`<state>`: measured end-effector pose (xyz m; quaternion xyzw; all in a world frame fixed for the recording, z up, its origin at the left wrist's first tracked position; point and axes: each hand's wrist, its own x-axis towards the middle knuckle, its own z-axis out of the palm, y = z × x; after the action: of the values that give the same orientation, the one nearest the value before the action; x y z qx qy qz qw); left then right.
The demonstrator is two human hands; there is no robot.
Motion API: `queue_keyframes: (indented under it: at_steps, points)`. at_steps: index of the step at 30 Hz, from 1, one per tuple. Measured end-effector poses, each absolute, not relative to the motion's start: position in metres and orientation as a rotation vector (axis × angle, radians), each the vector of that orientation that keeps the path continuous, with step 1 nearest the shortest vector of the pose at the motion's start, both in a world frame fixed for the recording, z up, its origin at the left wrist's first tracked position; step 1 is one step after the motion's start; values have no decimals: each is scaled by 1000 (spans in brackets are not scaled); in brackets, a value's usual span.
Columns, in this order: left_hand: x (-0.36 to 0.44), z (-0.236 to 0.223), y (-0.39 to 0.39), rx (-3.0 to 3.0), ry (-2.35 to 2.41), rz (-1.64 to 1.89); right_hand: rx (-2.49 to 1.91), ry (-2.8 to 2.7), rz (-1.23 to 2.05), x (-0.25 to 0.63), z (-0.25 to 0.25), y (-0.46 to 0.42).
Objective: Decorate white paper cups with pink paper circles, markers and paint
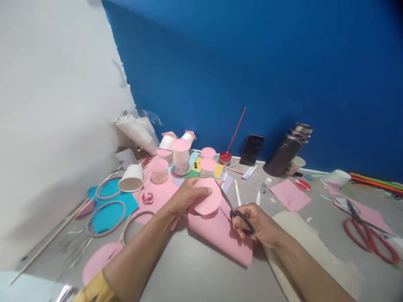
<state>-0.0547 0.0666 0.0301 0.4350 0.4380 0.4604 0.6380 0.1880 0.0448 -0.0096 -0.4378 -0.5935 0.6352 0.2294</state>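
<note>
My left hand (188, 195) is closed on a round pink paper disc (209, 200), thumb on top. In my right hand (253, 224) is a pair of black-handled scissors (227, 199), its blades reaching the disc's right edge. I cannot tell whether the blades are cutting into it. Below both hands lies a larger folded pink sheet (217, 235), its lower edge curling off the table. Just beyond stand several paper cups with pink round tops, one of them a short cup (208, 167) close behind the disc.
A dark flask (285, 151) and a phone (252, 149) lean near the blue wall. Red-handled scissors (367, 235) lie at right. At left are grey rings (105, 218) on blue paper, a white cup (131, 178) and stacked cups (135, 132). A brush stands in a red paint pot (224, 158).
</note>
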Motion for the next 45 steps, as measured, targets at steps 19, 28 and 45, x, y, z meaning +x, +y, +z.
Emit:
queue_keyframes:
  at_steps: [19, 28, 45]
  points:
    - [-65, 16, 71, 1172, 1017, 877, -1204, -1643, 1810, 189, -8, 45]
    - [-66, 9, 73, 1155, 1063, 879, -1153, -1587, 1843, 184, -3, 43]
    - [-65, 17, 72, 1166, 1027, 854, -1145, -1582, 1853, 186, -5, 44]
